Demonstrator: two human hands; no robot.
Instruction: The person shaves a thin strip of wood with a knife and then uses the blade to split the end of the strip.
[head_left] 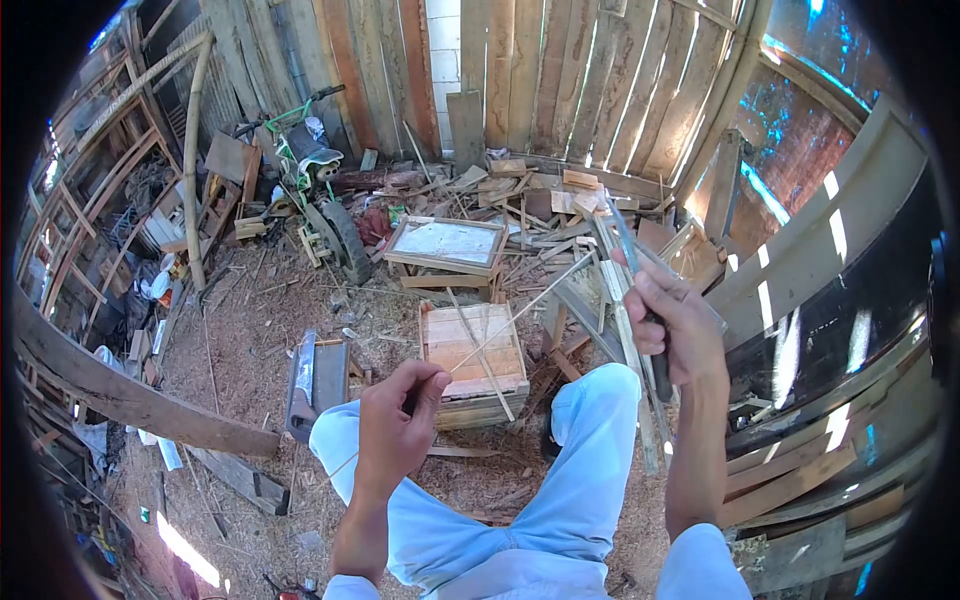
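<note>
My left hand (395, 420) is closed in a pinch on a thin wooden strip (525, 310). The strip slants up to the right, and a short end shows below my fist. Raised on the right, my right hand (675, 315) is wrapped round the dark handle of a knife (625, 238), its blade pointing up. The strip's far end lies a little left of the knife, apart from it. Between my knees stands a wooden box (475, 390), with loose thin sticks (480, 350) crossed over its top.
A handsaw (303, 385) leans by a dark tray (330, 370) left of my knee. Beyond the box sits a framed white panel (445, 242). A small motorbike (325, 200) and scrap wood (540, 200) line the back. Long boards (630, 350) lie at right; a beam (150, 395) crosses the left.
</note>
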